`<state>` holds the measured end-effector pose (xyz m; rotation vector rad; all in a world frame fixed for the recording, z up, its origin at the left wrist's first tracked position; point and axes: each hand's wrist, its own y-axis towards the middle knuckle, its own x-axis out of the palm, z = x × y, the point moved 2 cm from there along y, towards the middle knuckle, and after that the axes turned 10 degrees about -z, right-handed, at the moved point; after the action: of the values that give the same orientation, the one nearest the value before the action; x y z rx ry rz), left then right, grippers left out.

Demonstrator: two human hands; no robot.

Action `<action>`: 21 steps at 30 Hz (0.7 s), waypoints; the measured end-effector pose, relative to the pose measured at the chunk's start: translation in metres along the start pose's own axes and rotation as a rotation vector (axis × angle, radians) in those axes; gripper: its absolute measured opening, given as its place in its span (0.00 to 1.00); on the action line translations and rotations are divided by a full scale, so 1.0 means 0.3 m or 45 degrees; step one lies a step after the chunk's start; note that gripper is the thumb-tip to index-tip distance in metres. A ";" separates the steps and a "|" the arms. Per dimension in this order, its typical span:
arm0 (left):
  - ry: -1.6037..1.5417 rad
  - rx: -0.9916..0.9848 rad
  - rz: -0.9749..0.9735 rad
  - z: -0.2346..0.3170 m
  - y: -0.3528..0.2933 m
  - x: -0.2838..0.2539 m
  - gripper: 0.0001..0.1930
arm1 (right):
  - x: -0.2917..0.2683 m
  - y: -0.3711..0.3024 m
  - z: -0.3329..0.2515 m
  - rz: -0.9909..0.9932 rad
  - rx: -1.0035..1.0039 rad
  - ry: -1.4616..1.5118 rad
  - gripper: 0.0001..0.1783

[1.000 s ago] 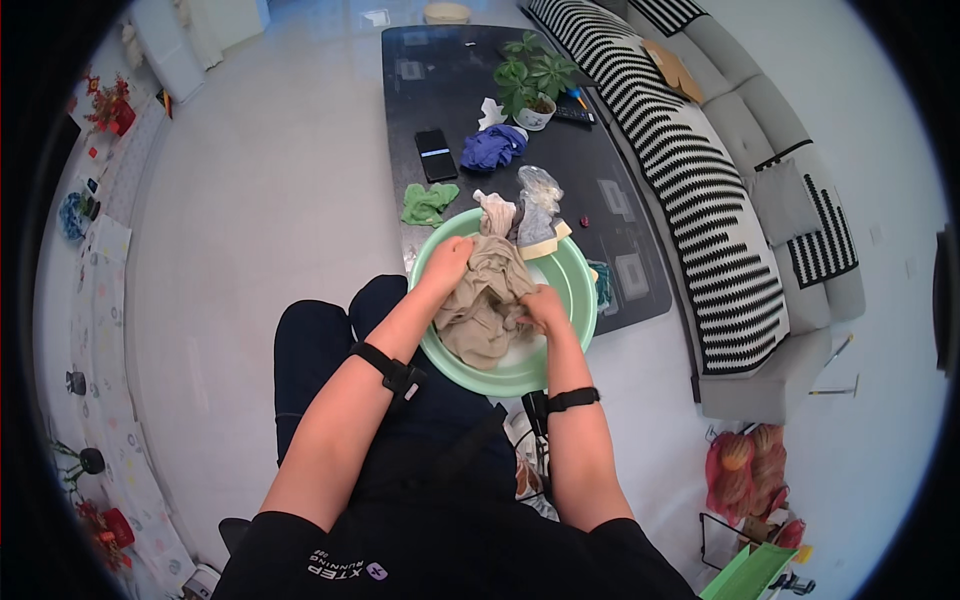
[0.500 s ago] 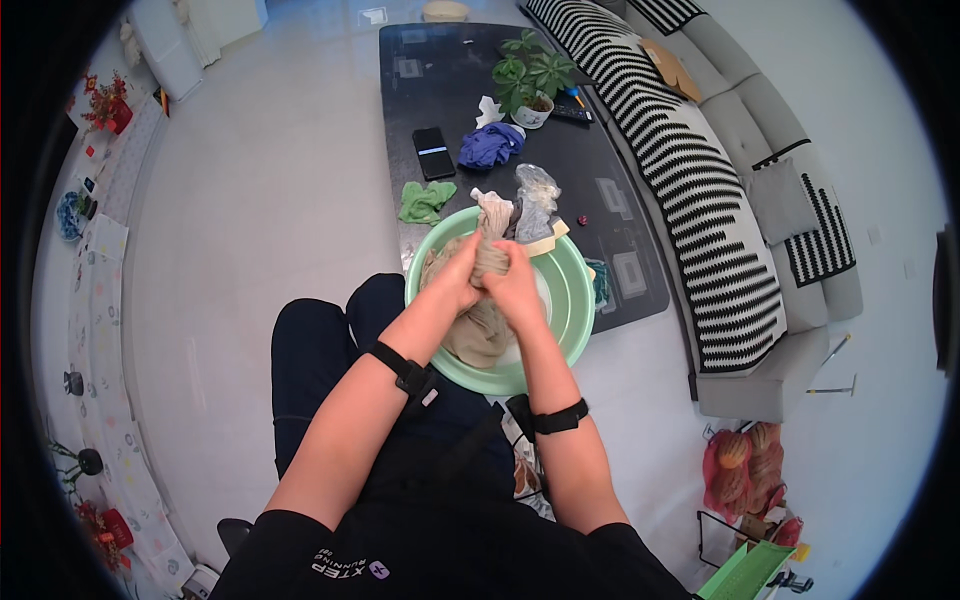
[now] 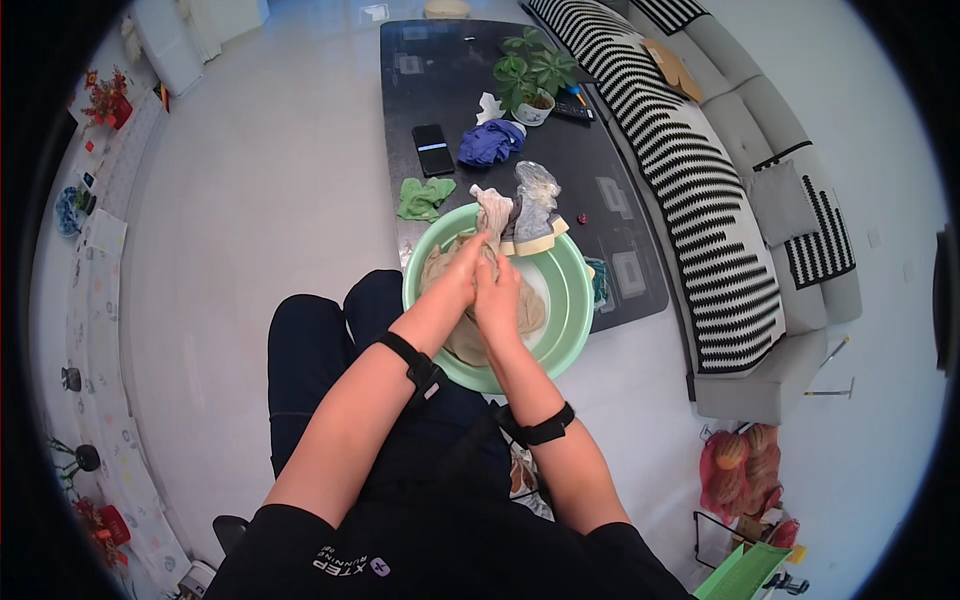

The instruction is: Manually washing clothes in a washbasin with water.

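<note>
A light green plastic basin [image 3: 577, 320] sits at the table's near edge, by my knees. In it lies a bunched beige cloth [image 3: 466, 340], with a paler end draped up toward the far rim. My left hand [image 3: 467, 266] and my right hand [image 3: 497, 291] are pressed together over the basin, closed on the beige cloth, much of which they hide. Just beyond them, grey socks [image 3: 537, 205] with cream edges hang over the far rim. A small green cloth [image 3: 424, 198] rests on the table beside the basin.
On the dark table [image 3: 620, 270] are a crumpled blue cloth [image 3: 491, 144], a black phone [image 3: 433, 150], a potted plant [image 3: 533, 108] and a remote [image 3: 573, 112]. A grey sofa [image 3: 745, 395] with a striped cover runs along the right. Pale floor [image 3: 240, 200] stretches to the left.
My right hand has moved left and slightly down, against my left hand. The twisted part of the beige cloth between them is now mostly covered.
</note>
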<state>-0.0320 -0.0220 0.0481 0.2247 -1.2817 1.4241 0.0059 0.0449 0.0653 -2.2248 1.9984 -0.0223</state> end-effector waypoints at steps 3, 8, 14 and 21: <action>-0.031 0.079 -0.019 0.018 0.116 -0.198 0.14 | 0.071 -0.045 -0.095 0.049 -0.171 -0.574 0.19; 0.134 0.157 -0.084 -0.091 0.064 -0.073 0.11 | -0.051 0.077 -0.007 0.092 -0.076 -0.472 0.15; -0.247 0.265 0.016 -0.129 -0.026 0.017 0.11 | -0.120 0.105 0.058 0.328 0.089 0.066 0.13; 0.257 0.133 0.102 0.050 -0.058 -0.049 0.19 | 0.054 0.000 -0.017 0.027 -0.234 -0.362 0.15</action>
<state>-0.0207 -0.0464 0.0527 0.0976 -1.0630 1.5424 0.0072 0.0284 0.0688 -2.1630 1.9341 0.4707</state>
